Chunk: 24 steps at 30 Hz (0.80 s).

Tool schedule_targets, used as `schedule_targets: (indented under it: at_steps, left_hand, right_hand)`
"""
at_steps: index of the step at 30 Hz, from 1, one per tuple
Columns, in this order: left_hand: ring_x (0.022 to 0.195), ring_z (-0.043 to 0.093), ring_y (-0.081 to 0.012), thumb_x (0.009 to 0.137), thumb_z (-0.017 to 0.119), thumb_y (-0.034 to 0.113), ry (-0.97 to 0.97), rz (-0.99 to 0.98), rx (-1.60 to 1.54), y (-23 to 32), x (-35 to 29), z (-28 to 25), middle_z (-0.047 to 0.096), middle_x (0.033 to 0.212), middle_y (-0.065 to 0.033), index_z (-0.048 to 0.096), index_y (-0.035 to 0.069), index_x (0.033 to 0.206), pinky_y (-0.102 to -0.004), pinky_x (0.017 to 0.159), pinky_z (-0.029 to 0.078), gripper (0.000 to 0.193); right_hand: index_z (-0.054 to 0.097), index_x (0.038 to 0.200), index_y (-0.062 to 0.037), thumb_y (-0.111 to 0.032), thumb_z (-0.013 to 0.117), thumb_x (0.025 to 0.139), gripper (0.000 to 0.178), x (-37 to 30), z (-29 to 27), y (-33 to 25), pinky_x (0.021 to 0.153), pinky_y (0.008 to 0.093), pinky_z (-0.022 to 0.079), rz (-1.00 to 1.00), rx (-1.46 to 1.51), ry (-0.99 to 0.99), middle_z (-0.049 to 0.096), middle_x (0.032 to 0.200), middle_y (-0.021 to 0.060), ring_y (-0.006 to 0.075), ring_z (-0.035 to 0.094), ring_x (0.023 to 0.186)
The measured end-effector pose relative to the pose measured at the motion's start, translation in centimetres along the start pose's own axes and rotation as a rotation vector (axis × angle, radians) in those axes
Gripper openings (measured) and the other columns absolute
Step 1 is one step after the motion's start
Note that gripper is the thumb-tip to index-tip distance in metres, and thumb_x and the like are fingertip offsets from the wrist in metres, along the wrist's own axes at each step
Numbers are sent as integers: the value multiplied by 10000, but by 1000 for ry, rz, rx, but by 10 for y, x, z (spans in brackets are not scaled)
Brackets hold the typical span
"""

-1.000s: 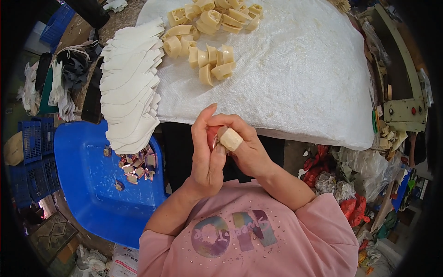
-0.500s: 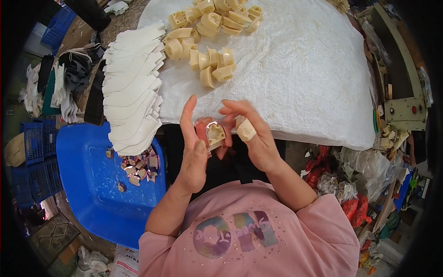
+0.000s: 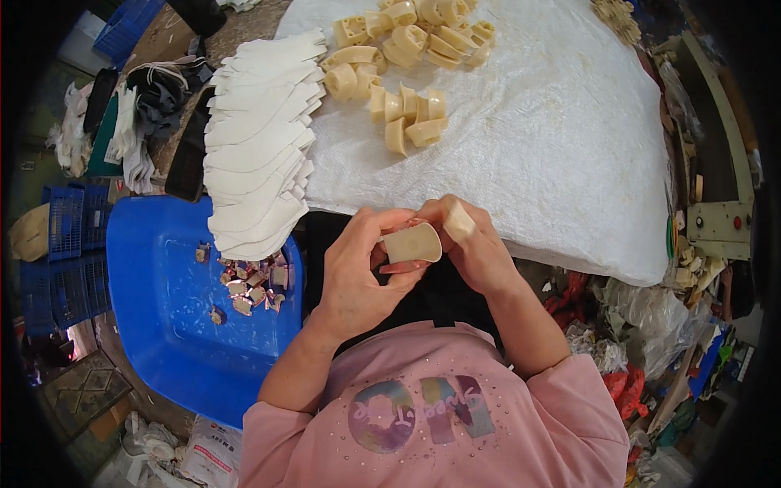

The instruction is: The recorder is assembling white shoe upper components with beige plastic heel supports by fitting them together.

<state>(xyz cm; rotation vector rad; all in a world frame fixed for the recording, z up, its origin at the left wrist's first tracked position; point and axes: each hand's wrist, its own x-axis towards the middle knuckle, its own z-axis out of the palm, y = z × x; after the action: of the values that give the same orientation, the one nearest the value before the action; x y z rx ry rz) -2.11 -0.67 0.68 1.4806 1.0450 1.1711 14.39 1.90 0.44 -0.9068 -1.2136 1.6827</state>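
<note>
Between my two hands, over my lap, is a cream plastic shoe heel (image 3: 412, 244) with shiny pink material along its edges. Its flat face is turned up. My left hand (image 3: 355, 264) grips it, fingers along the far edge and thumb on the near edge. My right hand (image 3: 486, 256) is closed at the heel's right end, its fingertips partly hidden behind it. A beige wrap (image 3: 460, 222) covers a digit of that hand. Beyond my hands, more bare cream heels (image 3: 407, 114) lie in a loose pile on a white woven-covered table (image 3: 545, 146).
Overlapping white cut pieces (image 3: 260, 146) line the table's left edge. Below them stands a blue plastic tub (image 3: 163, 325) holding several pink-covered heels (image 3: 254, 286). Blue crates (image 3: 69, 224) stand farther left. Plastic bags (image 3: 643, 305) and scraps crowd the right; a machine frame (image 3: 720, 228) stands there.
The heel has turned from its hollow side to its flat face. My fingers, spread before, now close around it. The whole view has shifted slightly.
</note>
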Motion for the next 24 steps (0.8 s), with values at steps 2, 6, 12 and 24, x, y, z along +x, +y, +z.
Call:
schedule_targets:
  at_steps: [2,6,12,24]
  left_hand:
    - [812,603,-200,676,713,-44,6,34,137,6,-1,-4,552,922,-119,532,25,1104,-292,653,510,470]
    - [764,586,-131,658,707,-75,-26,158,363,16,1,-8,542,901,-72,553,32,1083,-212,591,479,465]
    - [689,613,-212,610,750,-32,46,218,354,5,7,-3,572,842,-104,544,22,1020,-273,543,510,463]
    - [547,608,-214,564,809,79,228,367,491,-12,6,18,563,703,-99,512,-10,863,-293,490,488,431]
  right_hand:
    - [562,900,-23,-279,524,933,261,8,-4,-1,599,219,415,198,107,-80,519,757,-13,78,490,651]
    - [552,835,-17,-160,546,864,146,11,-10,-10,535,260,414,19,-221,-210,518,677,21,103,503,603]
    - [560,820,-7,-110,553,814,103,7,2,-2,574,286,437,-274,-635,23,548,671,70,143,541,616]
    - [568,1015,1,-192,429,934,252,-6,15,11,754,279,464,-120,-303,115,630,938,94,148,576,853]
